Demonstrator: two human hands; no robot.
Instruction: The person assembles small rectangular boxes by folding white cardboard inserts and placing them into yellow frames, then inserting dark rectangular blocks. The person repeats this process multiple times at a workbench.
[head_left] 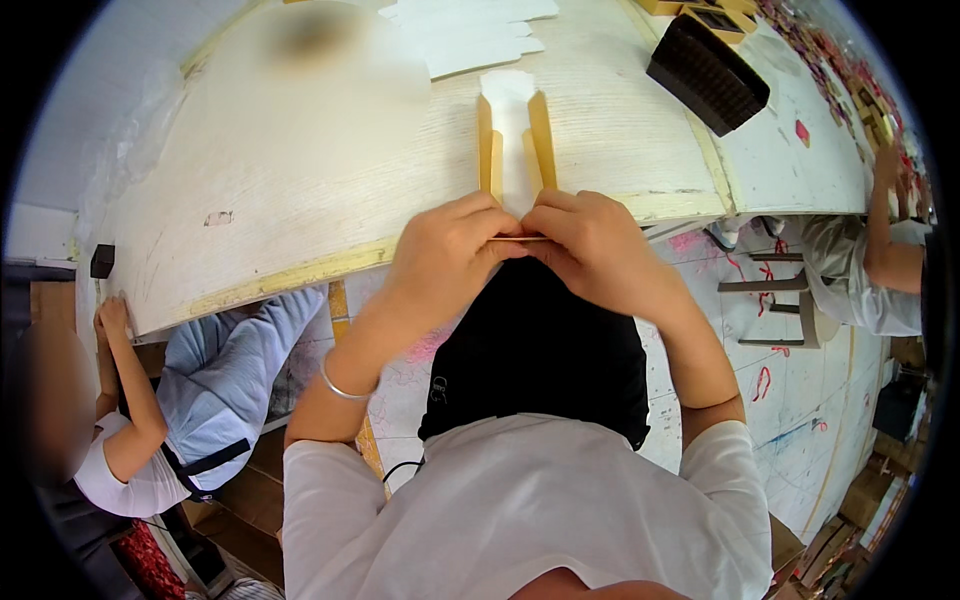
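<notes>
A long flat cardboard box blank [512, 135], white inside with tan side flaps, lies on the pale wooden table [330, 170] and reaches away from me. My left hand [445, 255] and my right hand [592, 245] meet at its near end, at the table's edge. Both pinch the near flap between fingers and thumbs, pressing a fold. A silver bangle [345, 388] sits on my left wrist.
A stack of white blanks [470, 35] lies at the table's far side. A dark brown ribbed stack [708, 72] rests at the right. One person in a blue top [215, 385] sits at my left; another person's arm [885, 235] shows at the right. A stool [775, 300] stands beyond my lap.
</notes>
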